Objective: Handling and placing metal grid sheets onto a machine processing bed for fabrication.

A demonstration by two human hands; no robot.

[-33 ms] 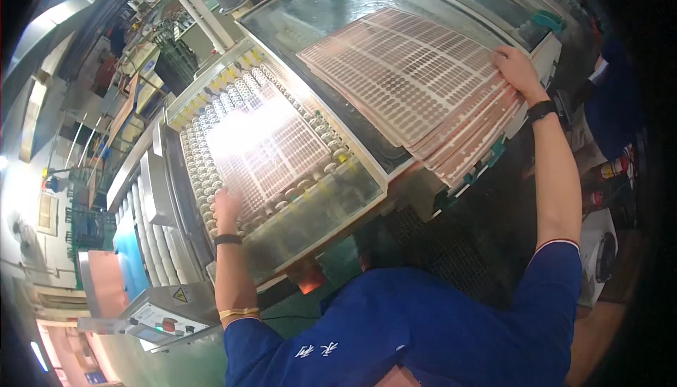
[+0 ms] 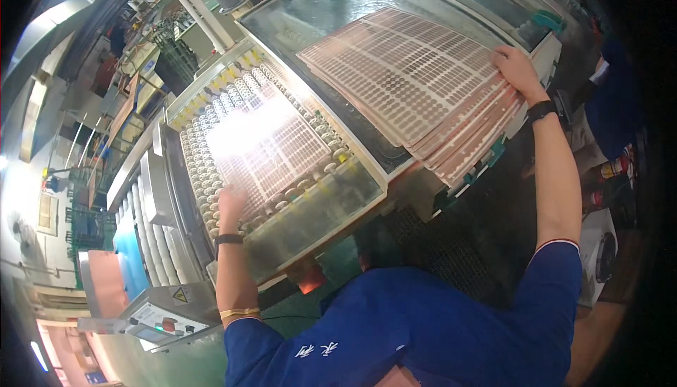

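My left hand [image 2: 231,207] is at the near left corner of a thin copper-coloured panel [image 2: 288,155] with a printed grid pattern. That panel lies on the conveyor's wheeled rollers [image 2: 199,168], and strong glare hides part of its face. Motion smears the left fingers, so their grip does not show. To the right, my right hand [image 2: 517,73] is closed on the right corner of the top sheet in a stack of similar patterned panels [image 2: 409,69]. The thumb is hidden beneath or behind the edge. The stack's lower sheets fan out toward me.
The panel stack rests on a wet, flat machine top [image 2: 296,31]. A raised metal frame edge [image 2: 352,143] divides it from the roller bed. At lower left stands a control box [image 2: 166,316] with knobs. Another person in dark blue [image 2: 615,105] is at the far right.
My left hand has shifted very slightly up and to the right along the panel's corner. The right hand and the stack look the same.
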